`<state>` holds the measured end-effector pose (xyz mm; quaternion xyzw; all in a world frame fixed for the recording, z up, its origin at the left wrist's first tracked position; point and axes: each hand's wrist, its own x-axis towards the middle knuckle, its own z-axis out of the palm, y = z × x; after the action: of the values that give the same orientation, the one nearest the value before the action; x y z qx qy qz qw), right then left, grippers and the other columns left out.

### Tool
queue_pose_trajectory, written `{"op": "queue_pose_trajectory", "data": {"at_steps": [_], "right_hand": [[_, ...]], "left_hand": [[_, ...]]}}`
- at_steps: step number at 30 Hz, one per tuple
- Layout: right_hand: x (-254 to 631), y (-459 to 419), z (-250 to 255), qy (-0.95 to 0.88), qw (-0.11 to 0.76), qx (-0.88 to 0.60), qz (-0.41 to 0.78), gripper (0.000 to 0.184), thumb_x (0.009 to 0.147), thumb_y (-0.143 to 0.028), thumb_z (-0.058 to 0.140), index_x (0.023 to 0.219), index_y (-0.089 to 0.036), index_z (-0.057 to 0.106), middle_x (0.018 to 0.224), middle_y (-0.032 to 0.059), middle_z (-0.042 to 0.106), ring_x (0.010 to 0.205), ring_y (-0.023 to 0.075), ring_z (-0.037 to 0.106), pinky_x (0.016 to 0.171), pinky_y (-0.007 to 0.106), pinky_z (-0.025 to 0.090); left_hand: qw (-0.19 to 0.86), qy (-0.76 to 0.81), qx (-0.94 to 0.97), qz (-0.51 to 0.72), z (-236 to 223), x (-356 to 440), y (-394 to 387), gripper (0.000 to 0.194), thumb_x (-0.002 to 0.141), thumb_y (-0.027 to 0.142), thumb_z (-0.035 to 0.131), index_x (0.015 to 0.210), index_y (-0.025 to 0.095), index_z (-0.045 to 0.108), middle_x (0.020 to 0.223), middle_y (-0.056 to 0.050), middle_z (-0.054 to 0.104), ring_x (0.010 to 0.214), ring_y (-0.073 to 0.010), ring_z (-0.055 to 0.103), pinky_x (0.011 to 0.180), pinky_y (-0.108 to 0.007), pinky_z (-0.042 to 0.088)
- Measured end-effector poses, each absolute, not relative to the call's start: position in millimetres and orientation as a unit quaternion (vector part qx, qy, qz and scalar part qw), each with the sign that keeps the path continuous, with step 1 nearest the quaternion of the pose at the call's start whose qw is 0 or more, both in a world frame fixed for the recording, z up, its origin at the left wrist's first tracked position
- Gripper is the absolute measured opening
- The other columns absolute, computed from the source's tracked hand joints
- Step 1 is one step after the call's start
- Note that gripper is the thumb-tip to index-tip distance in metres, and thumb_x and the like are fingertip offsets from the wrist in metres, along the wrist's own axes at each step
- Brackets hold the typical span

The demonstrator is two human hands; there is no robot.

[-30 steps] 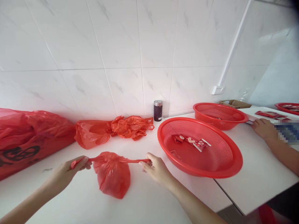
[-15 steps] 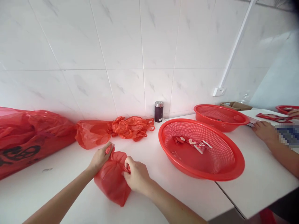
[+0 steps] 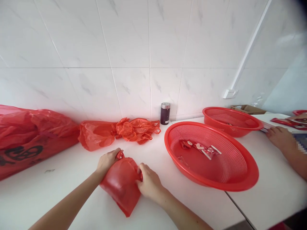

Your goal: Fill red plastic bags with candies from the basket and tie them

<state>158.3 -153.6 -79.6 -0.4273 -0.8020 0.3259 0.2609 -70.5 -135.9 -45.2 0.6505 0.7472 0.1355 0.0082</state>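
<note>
Large red translucent plastic bag with black printed marks (image 3: 26,156): being supported by the smooth white tabletop (image 3: 79,204), well left of the left hand (image 3: 107,161).

Left hand: red plastic is being pinched between thumb and curled fingers; some fingertips are being hidden.

Crumpled orange-red thin plastic bags (image 3: 135,130): being supported just beyond the left fingers.

Small, bulging, red translucent plastic bag (image 3: 122,185): being held between both hands, its upper corners being gripped; whether its base is being borne by the tabletop cannot be told.

Right hand (image 3: 150,182): the bag's upper right corner is being pinched by thumb and bent forefinger.

Dark cylindrical flask with silver lid (image 3: 165,115): being stood upright beyond the right fingers.

Round red perforated plastic basket (image 3: 203,174): being placed right of those fingers; small red-and-white packets (image 3: 211,152) are being contained.

Second round red plastic basket (image 3: 225,130): being set farther right, a co-worker's hand (image 3: 279,136) being held beside it.
</note>
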Motion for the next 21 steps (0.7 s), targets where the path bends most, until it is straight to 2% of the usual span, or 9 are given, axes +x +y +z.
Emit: {"op": "queue_pose_trajectory", "data": {"at_steps": [3, 6, 8, 11, 13, 15, 17, 19, 21], "right_hand": [[157, -153, -82, -0.795, 0.247, -0.452, 0.32, 0.02, 0.07, -0.019, 0.058, 0.088, -0.022, 0.049, 0.087, -0.0008, 0.055, 0.066, 0.0128, 0.05, 0.061, 0.025, 0.033], [156, -155, -82, -0.807, 0.239, -0.439, 0.315, 0.006, 0.076, -0.019, 0.054, 0.082, -0.022, 0.053, 0.087, -0.0009, 0.054, 0.066, 0.0116, 0.051, 0.063, 0.024, 0.036], [159, -159, -80, -0.818, 0.241, -0.419, 0.312, 0.004, 0.079, -0.019, 0.053, 0.08, -0.022, 0.055, 0.088, -0.0002, 0.053, 0.069, 0.0118, 0.052, 0.065, 0.024, 0.038], [168, -166, -74, -0.835, 0.242, -0.388, 0.306, 0.006, 0.08, -0.017, 0.053, 0.077, -0.021, 0.056, 0.091, 0.0013, 0.052, 0.076, 0.0133, 0.054, 0.069, 0.024, 0.041], [176, -170, -72, -0.841, 0.235, -0.375, 0.313, 0.008, 0.081, -0.017, 0.052, 0.076, -0.021, 0.056, 0.091, 0.0013, 0.053, 0.076, 0.0133, 0.054, 0.069, 0.024, 0.042], [184, -173, -70, -0.848, 0.221, -0.364, 0.316, 0.009, 0.083, -0.017, 0.051, 0.076, -0.021, 0.056, 0.088, 0.0009, 0.055, 0.075, 0.0136, 0.055, 0.068, 0.025, 0.043], [189, -174, -69, -0.86, 0.199, -0.364, 0.296, 0.009, 0.083, -0.017, 0.051, 0.076, -0.022, 0.056, 0.087, 0.0015, 0.056, 0.077, 0.0159, 0.055, 0.069, 0.028, 0.044], [191, -172, -65, -0.866, 0.196, -0.379, 0.26, 0.007, 0.082, -0.018, 0.052, 0.083, -0.022, 0.057, 0.094, 0.0042, 0.057, 0.085, 0.0198, 0.055, 0.074, 0.032, 0.046], [188, -167, -58, -0.859, 0.233, -0.398, 0.223, 0.019, 0.083, -0.022, 0.053, 0.102, -0.022, 0.057, 0.113, 0.0095, 0.055, 0.101, 0.0246, 0.053, 0.082, 0.038, 0.047]], "left_hand": [[-0.007, 0.752, 0.641, 0.154, -46, -70, -134, 0.021, 0.087, 0.033, 0.038, 0.086, 0.026, 0.058, 0.09, -0.004, 0.072, 0.077, -0.0226, 0.065, 0.061, -0.026, 0.038], [-0.022, 0.752, 0.636, 0.172, -46, -71, -132, 0.032, 0.092, 0.04, 0.03, 0.087, 0.026, 0.058, 0.08, -0.004, 0.071, 0.072, -0.0212, 0.065, 0.06, -0.025, 0.038], [-0.025, 0.747, 0.64, 0.178, -45, -75, -131, 0.034, 0.092, 0.045, 0.029, 0.087, 0.026, 0.058, 0.071, -0.001, 0.069, 0.067, -0.0201, 0.064, 0.059, -0.025, 0.036], [-0.014, 0.74, 0.646, 0.185, -45, -83, -135, 0.04, 0.091, 0.048, 0.031, 0.07, 0.024, 0.056, 0.057, 0.001, 0.061, 0.057, -0.018, 0.059, 0.057, -0.025, 0.035], [-0.003, 0.74, 0.644, 0.19, -46, -89, -140, 0.046, 0.09, 0.051, 0.033, 0.057, 0.023, 0.046, 0.051, 0.001, 0.055, 0.052, -0.017, 0.054, 0.056, -0.025, 0.034], [0.011, 0.74, 0.643, 0.195, -49, -93, -144, 0.048, 0.089, 0.053, 0.034, 0.052, 0.023, 0.037, 0.05, 0.001, 0.052, 0.051, -0.0166, 0.052, 0.056, -0.026, 0.034], [0.025, 0.739, 0.643, 0.198, -51, -94, -146, 0.048, 0.089, 0.053, 0.033, 0.053, 0.023, 0.035, 0.05, 0.001, 0.05, 0.052, -0.0168, 0.051, 0.057, -0.026, 0.035], [0.039, 0.744, 0.636, 0.201, -49, -94, -144, 0.048, 0.089, 0.054, 0.033, 0.053, 0.023, 0.037, 0.05, 0.001, 0.051, 0.053, -0.0177, 0.051, 0.057, -0.028, 0.036], [0.057, 0.751, 0.625, 0.203, -41, -94, -140, 0.05, 0.089, 0.056, 0.032, 0.055, 0.023, 0.045, 0.053, 0.0, 0.055, 0.055, -0.0192, 0.055, 0.057, -0.029, 0.038]]}}
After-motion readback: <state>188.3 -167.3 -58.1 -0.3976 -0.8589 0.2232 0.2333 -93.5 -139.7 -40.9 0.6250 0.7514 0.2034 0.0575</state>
